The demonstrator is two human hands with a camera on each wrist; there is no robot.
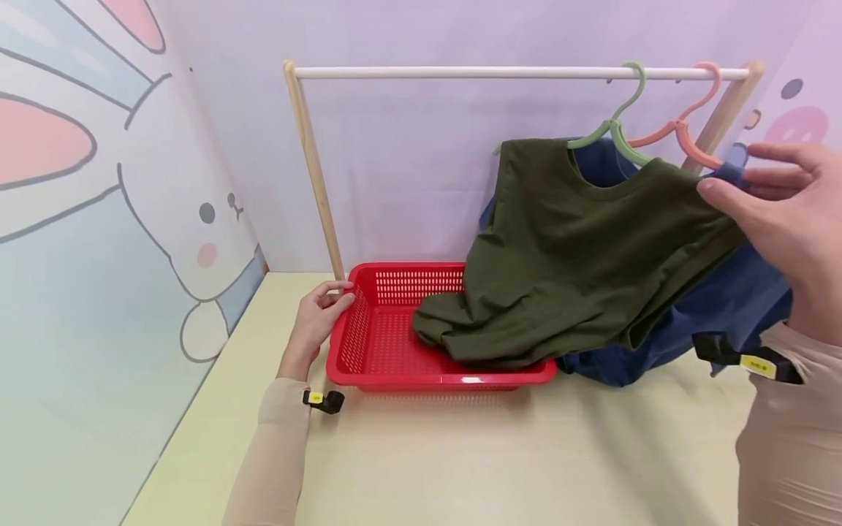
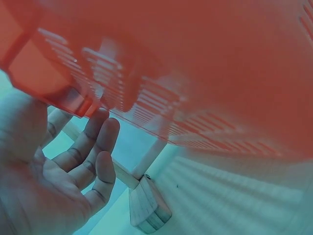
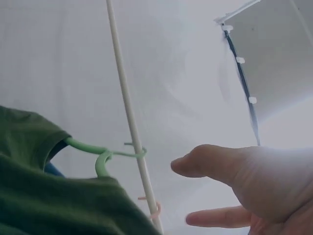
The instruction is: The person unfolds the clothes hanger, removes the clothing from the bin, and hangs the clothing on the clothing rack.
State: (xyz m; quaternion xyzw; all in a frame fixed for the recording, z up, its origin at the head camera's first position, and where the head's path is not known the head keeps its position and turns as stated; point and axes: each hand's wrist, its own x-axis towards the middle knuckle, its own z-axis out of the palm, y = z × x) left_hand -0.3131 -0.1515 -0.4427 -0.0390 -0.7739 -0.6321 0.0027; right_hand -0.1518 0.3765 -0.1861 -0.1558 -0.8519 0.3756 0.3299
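Note:
My left hand (image 1: 314, 321) grips the left rim of a red plastic basket (image 1: 408, 379), thumb over the edge. In the left wrist view the fingers (image 2: 105, 132) bend up at the basket's edge. A dark green shirt (image 1: 579, 248) hangs on a green hanger (image 1: 618, 131), its lower end lying inside the basket. Behind it a blue garment (image 1: 697, 314) hangs on a pink hanger (image 1: 697, 139), mostly hidden. By the right shoulders of both garments is my right hand (image 1: 789, 204), thumb and fingers spread apart. In the right wrist view nothing lies between thumb and finger.
Both hangers hook over the right part of a white rail (image 1: 460, 72) on a wooden rack, whose left post (image 1: 312, 161) stands behind the basket's left end. A pale wall backs the rack. The pale yellow table (image 1: 421, 460) stretches out in front.

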